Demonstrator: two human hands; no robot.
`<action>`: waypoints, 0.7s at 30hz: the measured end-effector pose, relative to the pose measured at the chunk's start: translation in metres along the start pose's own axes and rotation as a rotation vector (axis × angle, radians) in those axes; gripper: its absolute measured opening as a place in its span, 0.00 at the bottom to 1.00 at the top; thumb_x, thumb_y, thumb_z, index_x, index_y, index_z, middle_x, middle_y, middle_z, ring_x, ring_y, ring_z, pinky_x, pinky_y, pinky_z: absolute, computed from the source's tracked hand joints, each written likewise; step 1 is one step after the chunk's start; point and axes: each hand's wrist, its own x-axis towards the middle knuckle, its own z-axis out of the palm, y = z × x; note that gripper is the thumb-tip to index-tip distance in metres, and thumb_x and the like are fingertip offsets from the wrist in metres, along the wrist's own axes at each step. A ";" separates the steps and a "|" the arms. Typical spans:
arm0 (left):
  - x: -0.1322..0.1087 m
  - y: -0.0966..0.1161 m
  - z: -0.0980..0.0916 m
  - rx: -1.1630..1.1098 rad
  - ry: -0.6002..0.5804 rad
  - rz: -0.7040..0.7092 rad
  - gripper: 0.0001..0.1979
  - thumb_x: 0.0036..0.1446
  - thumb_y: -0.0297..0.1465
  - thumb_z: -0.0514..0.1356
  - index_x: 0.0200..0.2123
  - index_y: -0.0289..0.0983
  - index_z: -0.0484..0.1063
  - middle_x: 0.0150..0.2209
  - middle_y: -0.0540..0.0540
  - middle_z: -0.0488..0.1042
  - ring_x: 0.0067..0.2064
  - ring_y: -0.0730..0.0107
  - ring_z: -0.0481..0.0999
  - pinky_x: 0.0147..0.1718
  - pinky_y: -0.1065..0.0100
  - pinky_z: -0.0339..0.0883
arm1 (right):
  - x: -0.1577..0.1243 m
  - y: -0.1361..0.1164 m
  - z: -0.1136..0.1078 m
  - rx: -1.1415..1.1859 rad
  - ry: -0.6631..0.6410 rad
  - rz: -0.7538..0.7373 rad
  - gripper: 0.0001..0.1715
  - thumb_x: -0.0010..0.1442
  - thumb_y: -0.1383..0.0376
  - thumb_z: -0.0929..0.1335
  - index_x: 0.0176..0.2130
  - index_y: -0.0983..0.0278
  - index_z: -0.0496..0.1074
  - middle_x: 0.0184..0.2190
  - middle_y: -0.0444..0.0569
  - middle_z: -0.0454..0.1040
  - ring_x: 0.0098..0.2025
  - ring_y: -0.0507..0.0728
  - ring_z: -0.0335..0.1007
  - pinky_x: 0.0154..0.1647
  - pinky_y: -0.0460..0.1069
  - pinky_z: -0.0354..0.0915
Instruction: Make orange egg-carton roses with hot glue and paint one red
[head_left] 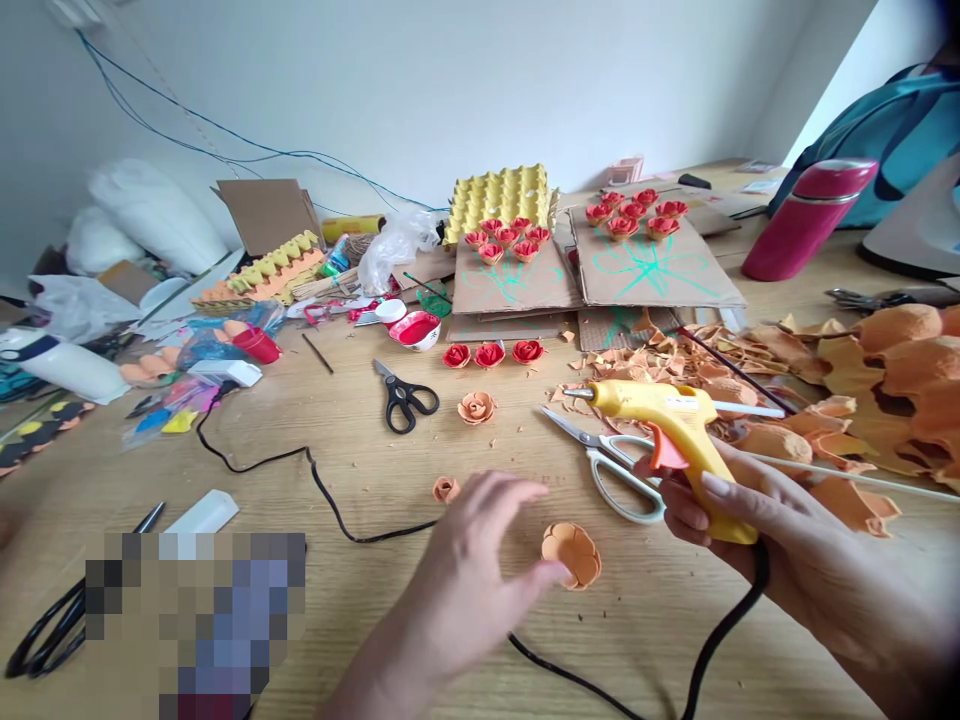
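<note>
My right hand [757, 520] grips the handle of a yellow hot glue gun [675, 425], its nozzle pointing left over the wooden table [360, 470]. My left hand [472, 580] hovers open, fingers spread, its thumb next to an orange paper flower piece [571, 553] lying on the table. A small orange bud [445, 488] lies just beyond the fingers. An unpainted orange rose [477, 406] sits farther back. White-handled scissors [611, 465] lie under the glue gun.
Three red roses [490, 353] lie in a row before cardboard sheets [652, 262] bearing more red roses. Black scissors [403, 398], a red paint bowl [415, 328], a yellow egg tray [499, 195], orange egg-carton scraps [877, 380], a pink flask [806, 218] and a black cable [315, 480] surround.
</note>
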 end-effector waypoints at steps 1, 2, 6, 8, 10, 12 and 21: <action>-0.002 0.006 0.008 0.004 -0.076 0.026 0.31 0.52 0.30 0.77 0.58 0.39 0.71 0.54 0.40 0.78 0.55 0.51 0.77 0.54 0.53 0.74 | -0.001 0.001 0.000 -0.002 -0.027 -0.005 0.22 0.58 0.47 0.76 0.44 0.58 0.82 0.27 0.48 0.75 0.31 0.57 0.69 0.34 0.49 0.74; -0.003 0.010 0.016 0.014 -0.114 0.041 0.36 0.50 0.32 0.78 0.60 0.38 0.69 0.57 0.38 0.76 0.57 0.47 0.76 0.56 0.50 0.74 | -0.001 0.001 0.000 0.000 -0.054 -0.012 0.21 0.59 0.47 0.75 0.44 0.58 0.82 0.26 0.48 0.74 0.30 0.57 0.68 0.33 0.48 0.73; -0.005 0.014 0.038 0.008 -0.141 0.053 0.27 0.55 0.25 0.75 0.56 0.37 0.71 0.53 0.39 0.77 0.56 0.51 0.76 0.56 0.51 0.75 | -0.004 -0.001 0.007 0.108 -0.108 -0.014 0.22 0.57 0.47 0.76 0.44 0.59 0.84 0.31 0.52 0.79 0.27 0.55 0.65 0.27 0.48 0.70; -0.001 0.007 0.042 0.018 -0.054 0.041 0.27 0.58 0.24 0.71 0.58 0.38 0.68 0.53 0.38 0.76 0.56 0.51 0.76 0.56 0.51 0.75 | -0.005 -0.002 0.013 0.197 -0.119 0.007 0.23 0.52 0.48 0.79 0.44 0.56 0.85 0.37 0.54 0.82 0.27 0.54 0.64 0.25 0.46 0.69; 0.004 -0.001 0.045 0.062 0.059 0.038 0.26 0.61 0.23 0.68 0.60 0.37 0.66 0.54 0.37 0.74 0.56 0.50 0.76 0.56 0.49 0.74 | -0.006 -0.004 0.018 0.264 -0.142 0.025 0.25 0.49 0.49 0.81 0.45 0.54 0.85 0.42 0.54 0.83 0.28 0.53 0.64 0.24 0.45 0.68; 0.010 -0.006 0.046 0.131 0.112 0.036 0.25 0.62 0.23 0.67 0.60 0.36 0.66 0.54 0.36 0.74 0.55 0.48 0.76 0.56 0.45 0.74 | -0.007 -0.004 0.021 0.292 -0.174 0.026 0.25 0.50 0.50 0.81 0.47 0.54 0.85 0.46 0.54 0.83 0.29 0.53 0.64 0.25 0.43 0.67; 0.015 -0.015 0.029 0.214 0.174 0.074 0.27 0.61 0.31 0.69 0.62 0.38 0.67 0.56 0.36 0.78 0.57 0.45 0.76 0.57 0.44 0.70 | -0.007 0.004 0.022 0.349 -0.230 -0.024 0.19 0.58 0.55 0.78 0.48 0.57 0.84 0.34 0.49 0.76 0.30 0.51 0.60 0.29 0.41 0.65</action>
